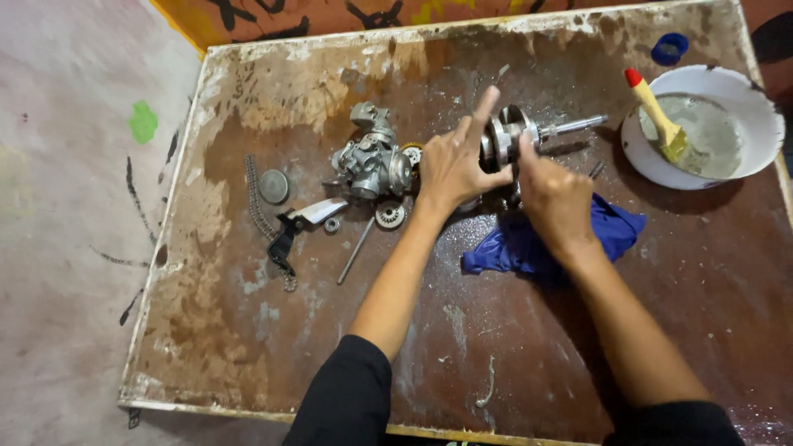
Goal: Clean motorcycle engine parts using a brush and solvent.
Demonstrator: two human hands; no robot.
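Both hands grip the crankshaft (512, 132) at mid-table (248, 347): left hand (453, 169) on its web, right hand (552, 194) beneath. It looks heavy, rigid, oily; best held by the webs, not the shaft.

Both hands cover much of a metal crankshaft (516, 132) at the centre of a worn board (248, 347): the left hand (454, 165) hides its near end, the right hand (553, 194) its lower side, so the grip of either cannot be judged. A blue cloth (615, 231) lies partly under the right wrist. At two o'clock a white bowl (764, 124) nears the frame edge; a blue ring (669, 48) beside it is too small to identify
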